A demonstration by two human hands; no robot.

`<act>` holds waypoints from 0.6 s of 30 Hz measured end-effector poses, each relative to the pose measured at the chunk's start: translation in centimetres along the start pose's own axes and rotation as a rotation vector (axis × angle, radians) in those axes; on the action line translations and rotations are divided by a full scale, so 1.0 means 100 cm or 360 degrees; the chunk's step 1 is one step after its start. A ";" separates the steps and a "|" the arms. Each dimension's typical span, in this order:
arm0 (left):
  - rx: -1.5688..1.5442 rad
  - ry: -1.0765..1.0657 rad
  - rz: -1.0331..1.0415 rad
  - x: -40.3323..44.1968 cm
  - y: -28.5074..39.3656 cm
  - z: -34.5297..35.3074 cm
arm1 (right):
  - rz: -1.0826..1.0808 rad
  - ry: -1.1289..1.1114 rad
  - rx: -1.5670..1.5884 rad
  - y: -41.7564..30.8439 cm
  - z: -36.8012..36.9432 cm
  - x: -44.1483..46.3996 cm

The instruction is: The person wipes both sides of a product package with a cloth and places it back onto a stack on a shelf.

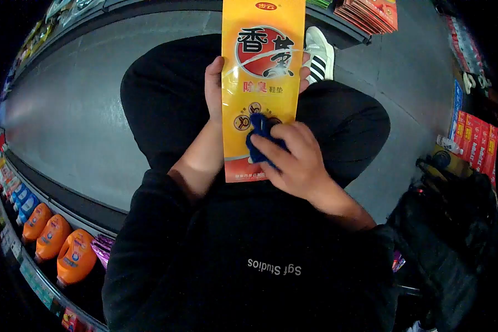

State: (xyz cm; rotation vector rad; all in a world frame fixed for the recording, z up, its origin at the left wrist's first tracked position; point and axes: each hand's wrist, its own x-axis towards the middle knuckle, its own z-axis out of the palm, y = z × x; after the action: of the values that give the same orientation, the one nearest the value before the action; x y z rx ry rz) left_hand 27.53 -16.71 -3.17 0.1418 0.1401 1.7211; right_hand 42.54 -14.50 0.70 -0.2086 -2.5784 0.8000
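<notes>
A tall yellow packet (235, 105) with black and red print is held upright over my lap. My left hand (214, 91) grips it from behind, thumb at the left edge and fingertips showing at the right edge. Against the lower front of the packet, my right hand (299, 157) presses a dark blue cloth (258, 145), its fingers closed on it. The cloth covers part of the small round pictures printed there.
Orange bottles (76, 257) line a shelf at the lower left. Red packets (368, 14) are stacked at the top. One white shoe (320, 55) shows beyond my legs. At the right are a black bag (437, 243) and red boxes (476, 141). Grey floor (83, 105) lies left.
</notes>
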 end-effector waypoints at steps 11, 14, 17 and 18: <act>0.0206 0.0214 0.0077 -0.002 0.005 -0.002 | 0.0346 0.0629 -0.0442 0.028 -0.030 0.025; 0.0004 -0.0015 -0.0008 -0.004 0.006 0.011 | 0.0523 0.0892 -0.0265 0.033 -0.044 0.021; -0.0117 -0.0021 0.0025 0.000 0.003 0.015 | 0.0867 0.1144 0.0334 0.035 -0.049 0.007; 0.0023 0.0076 0.0043 0.001 0.003 0.019 | 0.0988 0.1140 0.0544 0.035 -0.050 0.003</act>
State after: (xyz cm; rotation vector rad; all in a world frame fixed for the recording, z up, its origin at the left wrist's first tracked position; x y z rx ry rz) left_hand 27.55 -16.68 -1.23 0.1136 0.1869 1.7513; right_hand 44.53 -9.06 2.56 -1.0114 -1.6706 1.1038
